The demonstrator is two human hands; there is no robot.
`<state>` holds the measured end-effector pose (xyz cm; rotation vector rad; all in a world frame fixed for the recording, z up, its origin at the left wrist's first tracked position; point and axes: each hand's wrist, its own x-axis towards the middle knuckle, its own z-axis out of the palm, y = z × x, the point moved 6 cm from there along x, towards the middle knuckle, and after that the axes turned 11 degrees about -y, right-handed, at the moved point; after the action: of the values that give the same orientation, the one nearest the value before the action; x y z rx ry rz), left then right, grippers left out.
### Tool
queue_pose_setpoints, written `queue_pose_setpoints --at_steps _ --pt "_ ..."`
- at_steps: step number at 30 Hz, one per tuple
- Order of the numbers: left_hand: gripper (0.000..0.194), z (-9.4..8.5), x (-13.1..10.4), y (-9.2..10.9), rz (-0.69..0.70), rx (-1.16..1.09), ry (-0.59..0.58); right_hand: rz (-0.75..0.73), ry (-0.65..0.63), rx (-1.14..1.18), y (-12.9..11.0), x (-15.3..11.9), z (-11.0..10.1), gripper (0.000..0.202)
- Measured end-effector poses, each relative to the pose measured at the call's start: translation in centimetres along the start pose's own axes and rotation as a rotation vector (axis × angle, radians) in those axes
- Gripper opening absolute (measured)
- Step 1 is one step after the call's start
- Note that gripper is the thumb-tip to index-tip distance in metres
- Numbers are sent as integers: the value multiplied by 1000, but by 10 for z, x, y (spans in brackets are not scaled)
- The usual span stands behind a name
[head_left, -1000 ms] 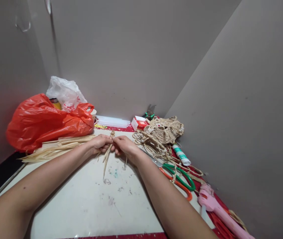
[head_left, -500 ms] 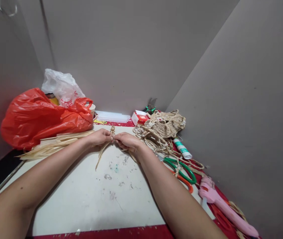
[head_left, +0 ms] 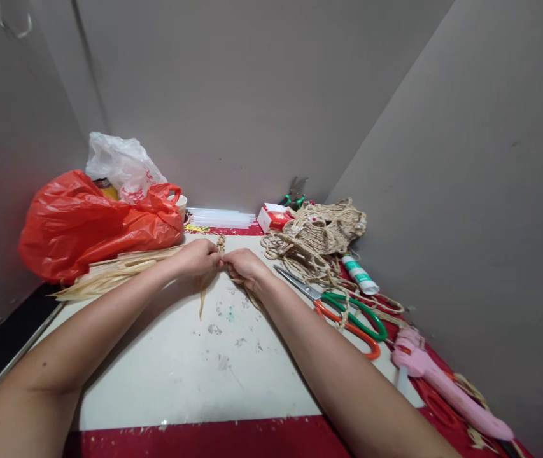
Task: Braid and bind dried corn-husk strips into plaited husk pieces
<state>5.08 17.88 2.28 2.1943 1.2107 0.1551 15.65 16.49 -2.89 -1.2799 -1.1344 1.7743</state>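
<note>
Near the far side of the white board [head_left: 156,375], my left hand [head_left: 199,257] and my right hand [head_left: 245,267] meet with their fingertips nearly touching. Both are closed in a pinch on a short braid [head_left: 221,243] of dry, straw-coloured strips, whose plaited end pokes out beyond the fingers. One loose strip [head_left: 202,299] hangs down below my left hand, another below my right palm. The exact spot of the pinch is hidden by my fingers. Left of my left hand lies a bundle of flat dry strips [head_left: 118,270].
Red plastic bag [head_left: 94,222] at back left, black phone-like slab [head_left: 8,340] below it. Glue sticks [head_left: 221,218] and a small red-white box [head_left: 274,218] at the back. On the right: coiled braided cord [head_left: 323,229], scissors [head_left: 357,318], a green-white roll [head_left: 361,275], a pink glue gun [head_left: 447,381].
The view has shifted slightly, showing more of the scissors and the black slab. Both hands still pinch the braid, and my left fingers have curled in closer to the right ones.
</note>
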Motion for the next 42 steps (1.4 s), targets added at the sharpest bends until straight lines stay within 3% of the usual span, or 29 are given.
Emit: queue_pose_setpoints --at_steps 5,9,14,15,17,19,23,25,32,37,42 --pt "15 26 -4 17 20 179 148 81 -45 128 8 3 0 36" --pt "6 35 -10 18 -37 117 151 118 -97 153 10 4 0 34" --pt "19 10 -14 21 29 46 7 142 -192 177 8 5 -2 30" --pt "22 1 -13 18 28 18 39 141 -213 188 7 5 -2 27" --pt "25 -19 -11 9 22 -69 239 133 -262 211 5 5 -2 20" --pt "21 -22 -6 -3 28 -234 339 123 -306 227 3 5 -2 16" --pt "21 24 12 -19 -77 -709 -14 106 -346 181 2 5 -2 16" --pt "19 37 13 -20 -99 -808 -96 86 -340 139 2 5 -3 13" --pt "18 29 15 -24 -126 -688 -111 -10 -280 -138 -7 -2 -7 8" --pt "20 34 17 -29 -180 -761 -175 -105 -163 -478 -14 -5 -7 13" --pt "19 40 18 -29 -125 -830 -218 -168 -65 -729 -19 -6 -7 14"
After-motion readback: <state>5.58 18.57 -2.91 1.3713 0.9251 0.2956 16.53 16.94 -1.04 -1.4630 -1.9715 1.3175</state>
